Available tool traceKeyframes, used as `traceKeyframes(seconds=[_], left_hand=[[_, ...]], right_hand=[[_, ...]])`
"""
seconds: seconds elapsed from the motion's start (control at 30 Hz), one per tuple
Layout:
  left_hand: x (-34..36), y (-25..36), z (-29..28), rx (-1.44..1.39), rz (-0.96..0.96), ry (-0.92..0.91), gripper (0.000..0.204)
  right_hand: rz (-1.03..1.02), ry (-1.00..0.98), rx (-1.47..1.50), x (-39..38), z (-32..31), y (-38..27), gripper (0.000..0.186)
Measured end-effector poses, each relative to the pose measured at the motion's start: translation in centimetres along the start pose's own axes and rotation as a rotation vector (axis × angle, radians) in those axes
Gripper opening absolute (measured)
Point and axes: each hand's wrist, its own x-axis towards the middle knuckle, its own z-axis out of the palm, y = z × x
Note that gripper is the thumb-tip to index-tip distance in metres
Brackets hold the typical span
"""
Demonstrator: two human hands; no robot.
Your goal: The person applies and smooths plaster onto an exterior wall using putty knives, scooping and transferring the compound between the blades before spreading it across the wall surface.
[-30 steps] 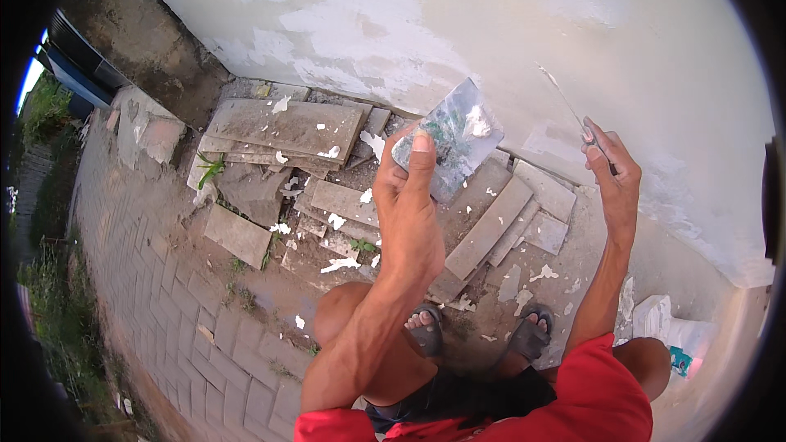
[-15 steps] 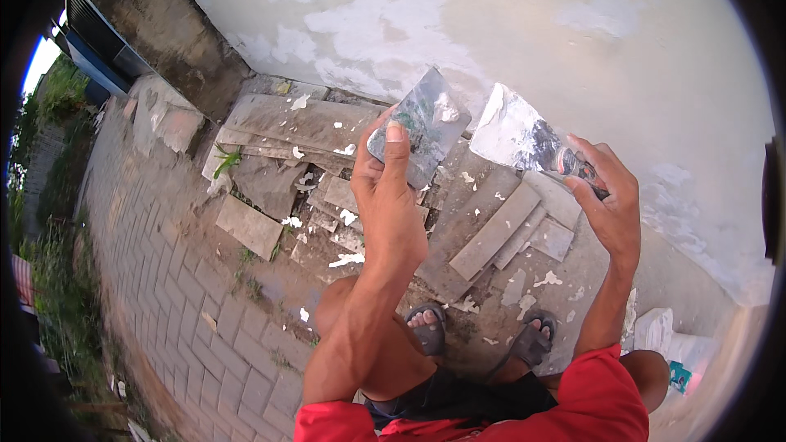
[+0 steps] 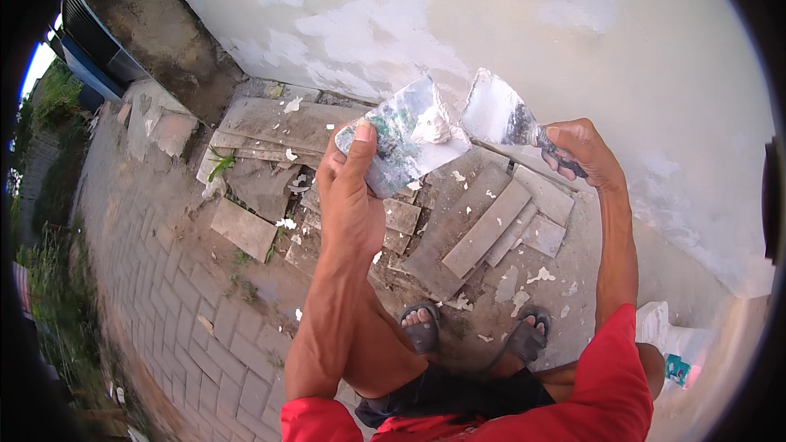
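Observation:
My left hand (image 3: 350, 184) grips a flat, paint-stained plate (image 3: 393, 143) by its edge, thumb on top. A lump of white putty (image 3: 436, 127) sits near the plate's right side. In my right hand (image 3: 585, 151) is a putty knife (image 3: 495, 110), its fingers wrapped round the dark handle. White putty smears the knife's wide blade, which is just right of the plate; a narrow gap seems to part the two. Behind them rises a pale wall (image 3: 508, 16) with white patches.
Broken tiles and slabs (image 3: 487, 229) lie piled along the wall's foot, with white flakes scattered about. Grey paving (image 3: 192, 319) runs down the left. A white bag or container (image 3: 675, 340) stands at lower right, beside my knee. My sandalled feet (image 3: 422, 327) are below the hands.
The plate has turned flatter and shifted left, showing more of the putty lump. My right hand has rolled over on the handle, and the blade has moved slightly left and up.

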Motion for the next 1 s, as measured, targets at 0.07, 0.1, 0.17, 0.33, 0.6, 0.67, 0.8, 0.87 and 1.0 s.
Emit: traceKeyframes(seconds=[0.07,0.1,0.17,0.33,0.6,0.67,0.8,0.87,1.0], left_hand=[[0.0,0.6,-0.2,0.038,0.072,0.042,0.027],[0.0,0.7,-0.4,0.126,0.102,0.050,0.029],[0.0,0.4,-0.8,0.216,0.113,0.075,0.032],[0.6,1.0,-0.8,0.397,0.155,0.033,0.034],[1.4,0.4,-1.7,0.725,0.366,0.301,0.036],[1.4,1.2,-0.9,0.658,0.395,0.291,0.036],[1.3,0.7,0.2,0.608,0.452,0.258,0.035],[1.0,0.5,0.7,0.644,0.435,0.254,0.034],[1.4,0.0,1.3,0.593,0.432,0.189,0.031]], right_hand=[[0.064,0.164,-0.185,-0.3,-0.4,0.0,0.046],[0.055,0.157,-0.184,-0.5,-0.6,-0.2,0.046],[-0.011,0.217,-0.307,-2.0,-0.4,-3.1,0.042],[-0.077,0.057,-0.643,-0.7,3.0,-8.1,0.034],[0.222,0.272,-0.911,1.1,1.0,-2.4,0.032],[0.032,0.255,-1.033,1.8,-0.7,4.8,0.034],[0.031,0.386,-1.160,2.2,0.3,16.8,0.031],[0.074,0.329,-1.166,3.1,1.2,16.7,0.029],[0.046,0.231,-1.331,6.4,1.1,15.7,0.026]])
